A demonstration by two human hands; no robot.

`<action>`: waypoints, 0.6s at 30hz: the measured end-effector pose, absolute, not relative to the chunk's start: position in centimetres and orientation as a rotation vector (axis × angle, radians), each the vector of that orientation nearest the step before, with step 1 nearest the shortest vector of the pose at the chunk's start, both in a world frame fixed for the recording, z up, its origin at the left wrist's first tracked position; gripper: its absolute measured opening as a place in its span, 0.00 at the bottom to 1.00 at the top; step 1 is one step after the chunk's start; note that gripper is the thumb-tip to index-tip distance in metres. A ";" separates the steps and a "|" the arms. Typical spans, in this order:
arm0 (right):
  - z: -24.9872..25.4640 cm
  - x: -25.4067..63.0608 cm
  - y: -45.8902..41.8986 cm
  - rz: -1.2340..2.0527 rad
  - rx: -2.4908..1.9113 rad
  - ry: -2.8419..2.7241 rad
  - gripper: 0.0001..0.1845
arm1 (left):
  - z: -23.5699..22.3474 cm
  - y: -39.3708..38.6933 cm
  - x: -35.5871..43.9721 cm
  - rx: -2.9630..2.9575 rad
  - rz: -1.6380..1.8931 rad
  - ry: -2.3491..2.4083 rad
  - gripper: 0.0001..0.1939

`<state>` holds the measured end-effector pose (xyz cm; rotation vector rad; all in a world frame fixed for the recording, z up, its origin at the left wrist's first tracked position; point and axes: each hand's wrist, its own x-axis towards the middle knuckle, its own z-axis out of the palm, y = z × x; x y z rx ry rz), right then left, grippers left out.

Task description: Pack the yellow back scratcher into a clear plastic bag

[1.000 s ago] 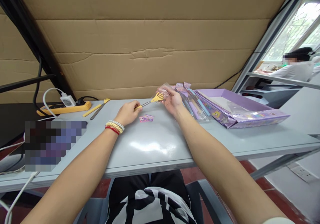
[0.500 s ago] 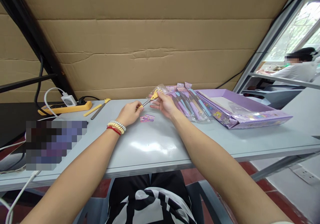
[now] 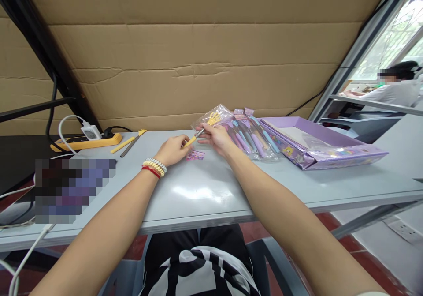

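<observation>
Left hand (image 3: 172, 149) pinches the yellow handle of the hand-shaped scratcher (image 3: 202, 129), head already inside the clear sleeve (image 3: 211, 118) that the right hand (image 3: 216, 138) grips above the table (image 3: 198, 194), handle not yet in.

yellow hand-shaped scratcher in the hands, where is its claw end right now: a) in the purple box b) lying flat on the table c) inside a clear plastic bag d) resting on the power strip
c: the yellow scratcher has its claw end inside the clear plastic bag, which the right hand holds up, while the left hand grips the handle end, above the table.
</observation>
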<state>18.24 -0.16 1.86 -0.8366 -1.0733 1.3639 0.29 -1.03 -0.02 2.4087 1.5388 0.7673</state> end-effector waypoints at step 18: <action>2.3 20.0 0.8 1.383 -0.856 -1.016 0.35 | -0.3 -0.5 -0.4 2.457 0.527 1.574 0.13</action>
